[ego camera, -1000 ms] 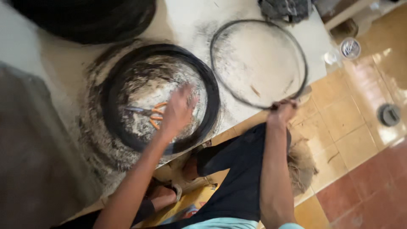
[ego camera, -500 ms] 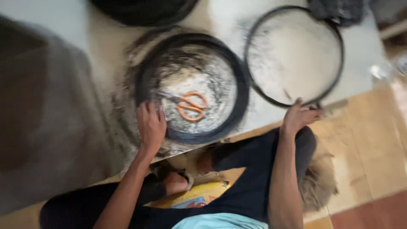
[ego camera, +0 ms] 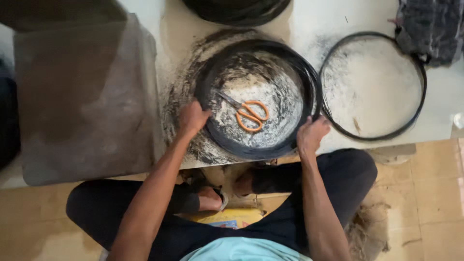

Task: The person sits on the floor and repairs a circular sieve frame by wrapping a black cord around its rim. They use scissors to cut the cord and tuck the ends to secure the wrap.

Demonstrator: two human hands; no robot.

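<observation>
Now the coil (ego camera: 261,99) is gripped at opposite rims: left hand (ego camera: 192,118) and right hand (ego camera: 311,135) curled closed, scissors (ego camera: 249,113) inside.

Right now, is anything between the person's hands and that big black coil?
Nothing visible: the left hand and right hand both rest on the coil of black wire. The orange scissors lie inside it, apart from both.

White, soot-smeared tabletop (ego camera: 333,19): thick black coiled ring (ego camera: 212,130) at centre, orange-handled scissors (ego camera: 246,113) inside; thin black hoop (ego camera: 421,104) at three o'clock; grey sheet (ego camera: 82,101) at nine; dark bundle (ego camera: 430,26) at two.
</observation>
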